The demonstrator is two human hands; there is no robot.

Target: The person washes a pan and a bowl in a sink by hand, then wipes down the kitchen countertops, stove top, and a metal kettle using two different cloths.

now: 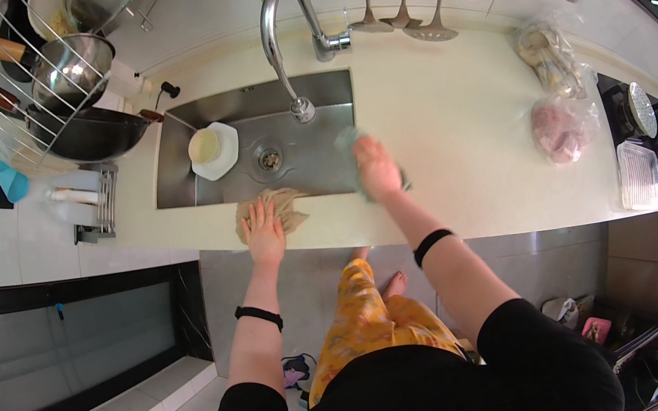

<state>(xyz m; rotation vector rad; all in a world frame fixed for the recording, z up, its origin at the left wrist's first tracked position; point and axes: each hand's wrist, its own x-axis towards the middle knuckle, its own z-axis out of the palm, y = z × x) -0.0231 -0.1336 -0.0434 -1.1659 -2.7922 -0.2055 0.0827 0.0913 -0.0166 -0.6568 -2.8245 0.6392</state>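
Note:
My left hand lies flat with fingers spread on a tan cloth, which is crumpled over the front rim of the sink. At the sink's right edge my right hand presses a grey-green cloth against the rim and countertop; both are blurred, and the hand covers most of the cloth. The stainless steel sink holds a white squarish dish with a pale yellow bowl on it. Bits of debris sit in the drain.
A chrome faucet arches over the sink. Pans crowd a wire rack at left, including a black wok. Utensils such as a slotted skimmer hang behind the countertop. Plastic bags lie near the stove at right.

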